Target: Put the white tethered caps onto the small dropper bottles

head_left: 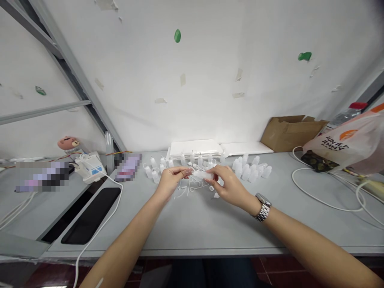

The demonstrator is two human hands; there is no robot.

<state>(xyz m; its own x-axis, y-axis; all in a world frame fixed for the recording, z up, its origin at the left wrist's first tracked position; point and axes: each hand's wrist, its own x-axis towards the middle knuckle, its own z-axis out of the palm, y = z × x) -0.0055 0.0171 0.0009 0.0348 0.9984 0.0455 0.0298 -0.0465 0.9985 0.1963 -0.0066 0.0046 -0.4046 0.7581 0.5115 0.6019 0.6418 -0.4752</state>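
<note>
Between my hands, a small translucent white bottle (202,175) lies tipped on its side, its narrow end toward the left. My right hand (226,182) grips its wider end between thumb and fingers. At the narrow end, my left hand (174,180) is pinched closed on a small white part too small to make out. Loose white caps and ring-shaped strips (196,186) lie on the grey table just below and behind the hands. Several upright bottles with thin tips (154,163) stand behind and to the left. More bottles without tips (246,173) are grouped to the right.
White flat sheets (195,147) lie against the wall. A cardboard box (291,134), a plastic bag (345,140) and white cables (318,204) are at the right. Leftward are a black phone-like slab (91,216), a power strip (90,167) and a blurred device (129,167).
</note>
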